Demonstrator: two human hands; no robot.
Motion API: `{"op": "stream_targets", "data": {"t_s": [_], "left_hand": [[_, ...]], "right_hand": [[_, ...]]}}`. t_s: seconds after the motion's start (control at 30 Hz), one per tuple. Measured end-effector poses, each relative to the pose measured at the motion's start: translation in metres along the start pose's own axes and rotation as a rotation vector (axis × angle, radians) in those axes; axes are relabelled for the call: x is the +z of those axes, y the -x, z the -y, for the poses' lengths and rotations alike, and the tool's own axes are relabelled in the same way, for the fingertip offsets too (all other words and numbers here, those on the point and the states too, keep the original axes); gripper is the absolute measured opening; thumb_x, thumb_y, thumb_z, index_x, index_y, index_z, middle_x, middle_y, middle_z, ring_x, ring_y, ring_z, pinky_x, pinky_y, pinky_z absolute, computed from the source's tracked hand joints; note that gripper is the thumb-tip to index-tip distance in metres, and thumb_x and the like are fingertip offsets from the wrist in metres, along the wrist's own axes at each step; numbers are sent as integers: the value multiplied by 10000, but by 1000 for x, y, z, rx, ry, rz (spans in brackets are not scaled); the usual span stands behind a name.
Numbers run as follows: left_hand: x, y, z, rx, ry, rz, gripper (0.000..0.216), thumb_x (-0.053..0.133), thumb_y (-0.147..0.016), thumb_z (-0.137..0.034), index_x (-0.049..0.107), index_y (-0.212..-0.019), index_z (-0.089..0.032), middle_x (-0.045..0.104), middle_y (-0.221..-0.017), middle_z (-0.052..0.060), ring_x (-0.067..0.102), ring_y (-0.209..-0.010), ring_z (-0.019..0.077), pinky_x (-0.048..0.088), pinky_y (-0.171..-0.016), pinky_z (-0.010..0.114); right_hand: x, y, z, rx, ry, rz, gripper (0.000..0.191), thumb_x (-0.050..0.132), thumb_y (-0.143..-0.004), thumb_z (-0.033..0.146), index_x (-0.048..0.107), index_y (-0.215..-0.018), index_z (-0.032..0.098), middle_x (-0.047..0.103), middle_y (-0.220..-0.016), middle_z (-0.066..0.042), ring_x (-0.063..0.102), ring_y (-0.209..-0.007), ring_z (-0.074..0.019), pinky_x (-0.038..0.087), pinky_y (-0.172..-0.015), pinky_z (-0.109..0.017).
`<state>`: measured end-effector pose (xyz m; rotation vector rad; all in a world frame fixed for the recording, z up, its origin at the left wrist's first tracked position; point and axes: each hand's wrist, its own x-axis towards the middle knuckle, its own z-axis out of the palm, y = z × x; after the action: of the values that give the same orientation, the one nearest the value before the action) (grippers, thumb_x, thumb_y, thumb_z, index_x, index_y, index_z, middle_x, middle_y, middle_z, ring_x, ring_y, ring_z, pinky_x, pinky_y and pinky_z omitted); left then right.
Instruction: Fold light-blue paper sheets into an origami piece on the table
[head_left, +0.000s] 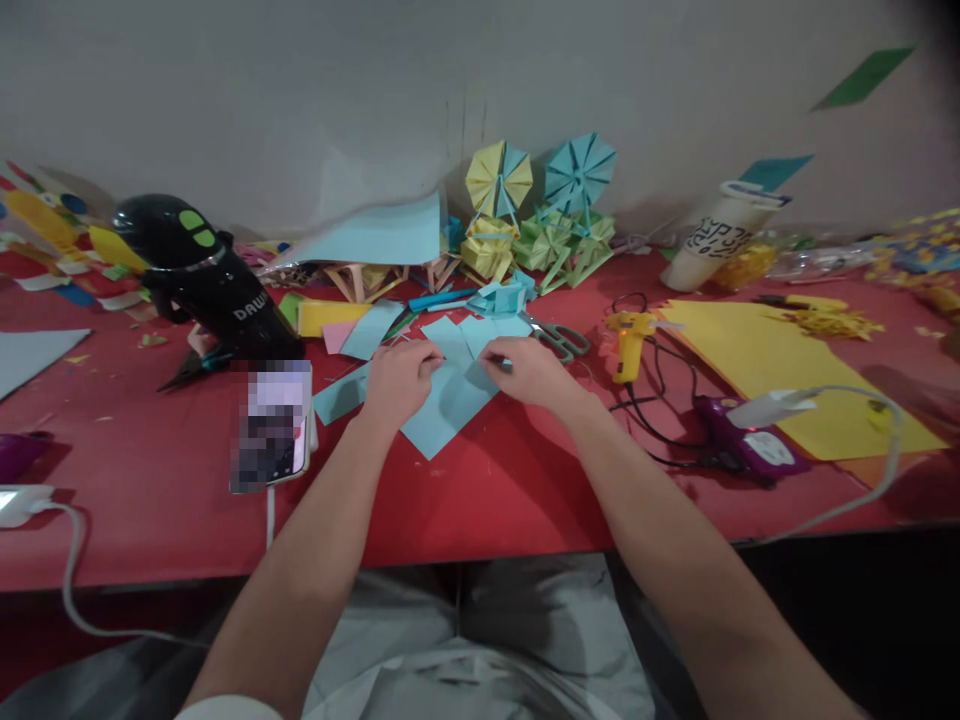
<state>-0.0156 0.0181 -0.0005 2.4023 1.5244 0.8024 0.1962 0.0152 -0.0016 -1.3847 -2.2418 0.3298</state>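
A light blue sheet of paper (442, 412) lies on the red table with one corner toward me. My left hand (403, 378) is at its left side, thumb and fingers pinched at the paper's upper part. Opposite it, my right hand (526, 370) has curled fingers pinching the right side. The fingertips of both hands are partly hidden. More blue paper pieces (343, 396) lie beside and behind my hands. Grey-green-handled scissors (564, 342) rest just beyond my right hand.
A phone (274, 430) stands left of my forearm, near a black bottle (217, 280). Folded paper flowers (499, 180) line the wall. On the right are a yellow glue gun (631, 345) with its cord, a purple power strip (750, 440), yellow paper (787, 370) and a cup (712, 240).
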Motion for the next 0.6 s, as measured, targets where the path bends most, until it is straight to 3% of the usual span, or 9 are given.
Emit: {"op": "stream_targets", "data": {"t_s": [0.27, 0.47, 0.53, 0.6], "left_hand": [[-6, 2, 8, -85, -6, -88, 158, 519, -842, -149, 639, -781, -232, 732, -898, 40, 644, -898, 244, 409, -804, 374], [-11, 1, 14, -155, 37, -171, 152, 505, -834, -162, 627, -782, -234, 711, -857, 39, 620, -869, 235, 405, -756, 349], [-13, 1, 15, -175, 108, -196, 135, 505, -827, -169, 619, -784, -228, 695, -830, 38, 607, -832, 220, 405, -727, 330], [-12, 1, 15, -170, 203, -207, 119, 502, -823, -180, 603, -771, -216, 667, -782, 29, 588, -780, 197, 407, -709, 312]], "right_hand": [[-20, 3, -33, 70, -175, 19, 169, 542, -794, 237, 697, -766, 175, 702, -743, -47, 598, -675, -162, 455, -680, -296], [-23, 4, -51, 188, -201, -185, 198, 575, -791, 299, 705, -765, 151, 700, -747, -59, 609, -698, -175, 465, -704, -321], [-22, 3, -49, 197, -320, -225, 239, 594, -803, 362, 697, -801, 147, 703, -788, -65, 622, -742, -181, 478, -729, -322], [-22, 1, -40, 195, -525, -178, 323, 615, -811, 458, 687, -894, 155, 710, -890, -77, 639, -805, -180, 499, -758, -316]]}}
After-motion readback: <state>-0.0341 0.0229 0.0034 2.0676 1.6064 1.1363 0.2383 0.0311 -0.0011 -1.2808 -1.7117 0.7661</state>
